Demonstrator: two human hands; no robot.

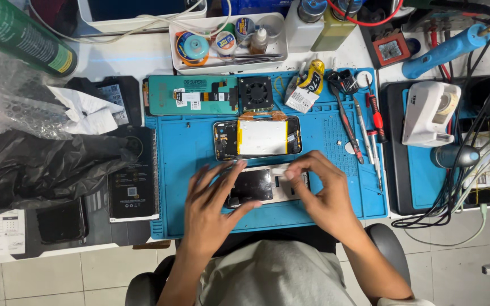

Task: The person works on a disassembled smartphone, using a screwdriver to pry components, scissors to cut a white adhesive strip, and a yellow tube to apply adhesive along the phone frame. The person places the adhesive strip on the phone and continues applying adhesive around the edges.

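Note:
On a blue repair mat point(182, 170) lies a phone panel point(265, 185) with a dark screen half and a pale half. My left hand point(211, 204) rests on its left end, fingers spread and pressing it down. My right hand point(324, 192) pinches at the panel's right end with thumb and fingertips. Just beyond it lies an opened phone body point(256, 137) showing a white battery. Farther back sit a teal display part point(191, 95) and a small black fan point(255, 93).
Screwdrivers and tweezers point(364, 133) lie on the mat's right side. A white tray point(229, 62) holds tape rolls and small bottles at the back. Black plastic wrap point(41, 167) and dark boxes sit to the left. A white device point(429, 113) and cables crowd the right.

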